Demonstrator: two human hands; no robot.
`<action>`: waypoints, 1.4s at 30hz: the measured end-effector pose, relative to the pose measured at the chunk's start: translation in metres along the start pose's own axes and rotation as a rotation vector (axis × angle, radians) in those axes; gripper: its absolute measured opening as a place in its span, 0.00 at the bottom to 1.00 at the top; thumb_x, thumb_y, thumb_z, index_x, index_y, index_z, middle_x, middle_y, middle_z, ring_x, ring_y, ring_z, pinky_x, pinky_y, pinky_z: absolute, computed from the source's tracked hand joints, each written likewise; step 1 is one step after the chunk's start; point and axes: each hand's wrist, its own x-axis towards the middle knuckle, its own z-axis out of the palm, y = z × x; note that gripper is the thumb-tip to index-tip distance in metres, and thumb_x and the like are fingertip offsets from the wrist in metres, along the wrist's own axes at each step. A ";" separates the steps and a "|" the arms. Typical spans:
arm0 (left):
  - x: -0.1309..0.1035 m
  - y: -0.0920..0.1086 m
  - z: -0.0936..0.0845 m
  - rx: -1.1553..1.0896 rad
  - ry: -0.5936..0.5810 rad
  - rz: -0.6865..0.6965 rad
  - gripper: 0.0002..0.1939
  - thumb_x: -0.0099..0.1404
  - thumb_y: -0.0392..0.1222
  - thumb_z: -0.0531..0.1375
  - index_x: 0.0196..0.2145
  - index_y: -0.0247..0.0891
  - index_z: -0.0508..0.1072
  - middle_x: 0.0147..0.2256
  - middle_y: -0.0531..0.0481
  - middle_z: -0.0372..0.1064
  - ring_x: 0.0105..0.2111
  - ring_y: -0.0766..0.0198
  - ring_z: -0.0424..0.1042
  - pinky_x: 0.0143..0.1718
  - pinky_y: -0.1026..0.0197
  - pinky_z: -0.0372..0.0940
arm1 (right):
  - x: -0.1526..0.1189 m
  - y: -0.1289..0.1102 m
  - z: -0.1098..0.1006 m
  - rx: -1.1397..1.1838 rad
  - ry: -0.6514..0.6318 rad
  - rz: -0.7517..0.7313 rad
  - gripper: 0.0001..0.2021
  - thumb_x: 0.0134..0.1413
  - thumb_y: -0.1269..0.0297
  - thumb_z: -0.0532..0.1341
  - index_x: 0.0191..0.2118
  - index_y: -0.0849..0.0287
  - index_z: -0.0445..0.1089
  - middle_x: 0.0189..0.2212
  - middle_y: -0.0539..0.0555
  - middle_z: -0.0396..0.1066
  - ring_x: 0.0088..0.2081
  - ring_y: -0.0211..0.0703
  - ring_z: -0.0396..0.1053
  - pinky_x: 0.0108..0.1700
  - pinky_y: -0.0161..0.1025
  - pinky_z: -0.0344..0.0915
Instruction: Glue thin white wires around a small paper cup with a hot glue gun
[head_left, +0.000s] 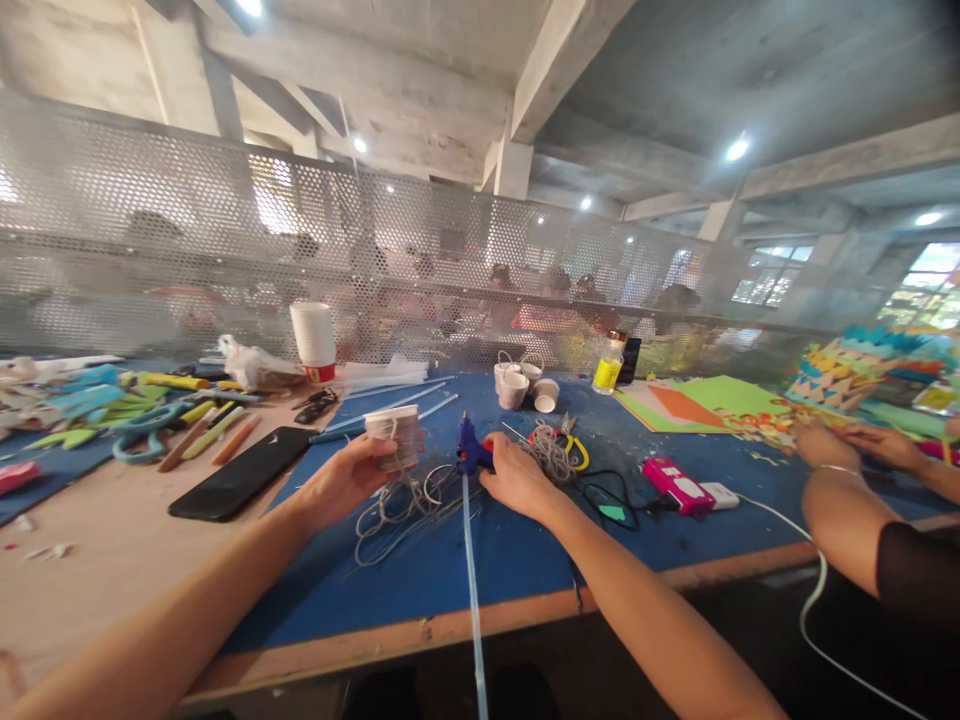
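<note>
My left hand is closed around a paper cup, which looks wrapped in cord and stands upright above the blue mat. Loops of grey cord hang beneath the cup and spread over the mat. In my right hand is a blue glue gun, its nozzle pointing up and away from me. A long clear glue stick trails from its rear past the table's front edge. Just beyond my right hand lie a tangle of grey cord and scissors with yellow handles.
Several small cups stand at the back of the blue mat. A black phone, a stack of white cups and tools are on the left. On the right are a pink power socket, coloured paper and a co-worker's hands.
</note>
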 end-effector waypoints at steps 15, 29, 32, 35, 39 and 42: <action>0.001 -0.001 0.004 0.002 -0.070 0.024 0.15 0.59 0.34 0.66 0.45 0.35 0.79 0.43 0.42 0.81 0.41 0.55 0.80 0.45 0.57 0.74 | -0.006 -0.003 -0.009 -0.153 -0.005 -0.052 0.21 0.58 0.71 0.58 0.57 0.62 0.67 0.54 0.66 0.69 0.57 0.58 0.66 0.58 0.53 0.61; 0.006 -0.011 0.000 0.048 -0.240 0.106 0.15 0.66 0.42 0.64 0.50 0.37 0.76 0.50 0.40 0.77 0.49 0.52 0.75 0.52 0.55 0.68 | 0.029 -0.080 0.013 0.388 0.309 -0.243 0.15 0.57 0.54 0.69 0.39 0.58 0.67 0.39 0.55 0.73 0.40 0.45 0.72 0.45 0.42 0.67; 0.007 -0.012 0.000 0.072 -0.192 0.102 0.17 0.63 0.41 0.68 0.49 0.37 0.76 0.49 0.40 0.77 0.48 0.53 0.76 0.53 0.55 0.67 | 0.032 -0.072 0.018 0.530 0.285 -0.226 0.11 0.57 0.59 0.68 0.37 0.58 0.68 0.36 0.53 0.74 0.39 0.43 0.73 0.46 0.40 0.68; 0.006 -0.013 0.003 0.114 -0.146 0.089 0.19 0.62 0.40 0.69 0.51 0.37 0.75 0.50 0.41 0.77 0.49 0.54 0.76 0.53 0.57 0.67 | 0.032 -0.067 0.016 0.628 0.225 -0.198 0.07 0.58 0.62 0.68 0.35 0.58 0.70 0.34 0.52 0.75 0.37 0.42 0.74 0.45 0.39 0.68; 0.004 -0.013 0.005 0.113 -0.141 0.083 0.22 0.60 0.40 0.70 0.52 0.36 0.74 0.50 0.39 0.77 0.49 0.52 0.77 0.52 0.56 0.69 | 0.030 -0.067 0.013 0.629 0.221 -0.188 0.04 0.56 0.66 0.66 0.34 0.57 0.70 0.33 0.51 0.76 0.37 0.42 0.74 0.45 0.38 0.68; 0.004 -0.013 0.005 0.105 -0.143 0.080 0.23 0.60 0.40 0.70 0.53 0.36 0.75 0.50 0.39 0.78 0.49 0.51 0.78 0.52 0.56 0.69 | 0.029 -0.068 0.014 0.624 0.261 -0.174 0.04 0.53 0.68 0.64 0.33 0.56 0.67 0.31 0.49 0.74 0.35 0.41 0.73 0.45 0.38 0.68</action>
